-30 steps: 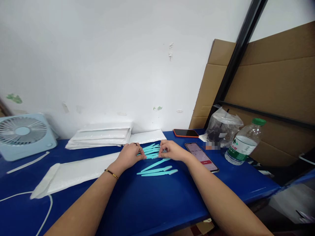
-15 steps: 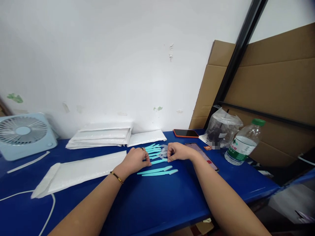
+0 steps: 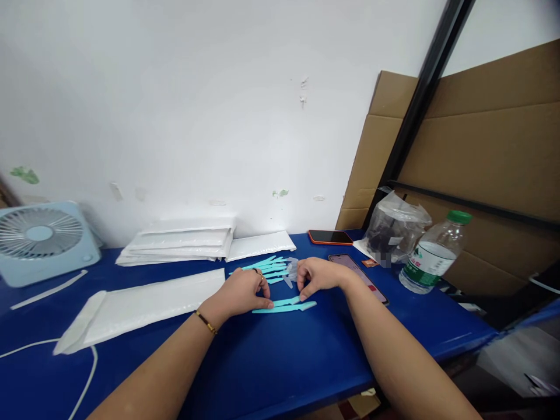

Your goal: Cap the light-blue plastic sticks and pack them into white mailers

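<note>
Two turquoise eyebrow razors lie side by side at the front of a small group. My left hand (image 3: 247, 290) pinches the handle end of the upper one, an eyebrow razor (image 3: 286, 302). Thumb and fingers of my right hand (image 3: 319, 277) close on its other end. Just below it, the second eyebrow razor (image 3: 286, 309) lies flat on the blue table. Behind my hands, several more turquoise razors (image 3: 273, 269) are spread in a fan, partly hidden by my left hand. Clear plastic blade covers (image 3: 292, 270) lie at their right ends, beside my right fingers.
A white padded mailer (image 3: 149, 306) lies to the left, with a stack of mailers (image 3: 179, 242) and another mailer (image 3: 262, 245) behind. A fan (image 3: 44, 239) stands at far left. To the right are two phones (image 3: 330, 237), a plastic bag (image 3: 394, 227) and a water bottle (image 3: 433, 254).
Both hands have come slightly toward me, from a razor nearer the fan of razors to the upper of the two front ones. The razor held before no longer lies apart from the group.
</note>
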Available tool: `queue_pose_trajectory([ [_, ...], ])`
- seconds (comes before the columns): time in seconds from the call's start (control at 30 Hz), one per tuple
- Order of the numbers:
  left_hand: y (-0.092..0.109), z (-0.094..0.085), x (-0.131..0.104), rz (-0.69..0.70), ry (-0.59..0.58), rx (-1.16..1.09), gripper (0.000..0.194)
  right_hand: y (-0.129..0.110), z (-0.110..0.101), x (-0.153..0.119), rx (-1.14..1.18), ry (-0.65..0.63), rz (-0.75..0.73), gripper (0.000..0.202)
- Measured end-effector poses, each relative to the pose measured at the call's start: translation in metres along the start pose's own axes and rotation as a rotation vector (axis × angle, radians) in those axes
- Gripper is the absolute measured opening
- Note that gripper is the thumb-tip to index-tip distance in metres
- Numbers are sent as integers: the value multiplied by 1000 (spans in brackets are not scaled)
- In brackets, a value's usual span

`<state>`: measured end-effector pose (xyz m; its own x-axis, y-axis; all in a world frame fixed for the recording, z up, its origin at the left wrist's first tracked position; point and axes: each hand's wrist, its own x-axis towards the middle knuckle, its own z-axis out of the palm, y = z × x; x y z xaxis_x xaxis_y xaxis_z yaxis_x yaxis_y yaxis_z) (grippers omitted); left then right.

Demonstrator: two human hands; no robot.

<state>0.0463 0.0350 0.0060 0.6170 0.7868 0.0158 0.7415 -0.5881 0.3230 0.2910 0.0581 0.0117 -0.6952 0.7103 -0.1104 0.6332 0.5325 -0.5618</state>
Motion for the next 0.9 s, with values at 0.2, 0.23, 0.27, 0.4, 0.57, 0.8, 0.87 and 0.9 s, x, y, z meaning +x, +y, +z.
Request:
queue_pose_trajectory([
  [0.2,-16,-1,3,-49,63,92,19,0,2,3,-16,106,-8,19],
  [0.23,-21,-3,2,-66,87,112,20,2,0,1,-23,176,16,20],
  [0.27,-25,-4,2,-87,110,123,21,4,-2,-1,-26,241,41,21],
  [0.4,-26,-5,0,-114,166,82,28,6,-9,-7,-13,324,65,24],
  [0.57,-9,6,4,12,104,100,26,-2,3,1,-64,166,-20,23],
  [0.8,-13,4,1,-19,118,64,16,1,7,3,-43,159,-15,18],
  [0.87,-19,-1,-3,-35,208,-27,16,4,3,-2,56,258,10,19],
  [0.9,-21,-3,-5,-47,249,-93,17,5,1,-4,136,291,16,21],
])
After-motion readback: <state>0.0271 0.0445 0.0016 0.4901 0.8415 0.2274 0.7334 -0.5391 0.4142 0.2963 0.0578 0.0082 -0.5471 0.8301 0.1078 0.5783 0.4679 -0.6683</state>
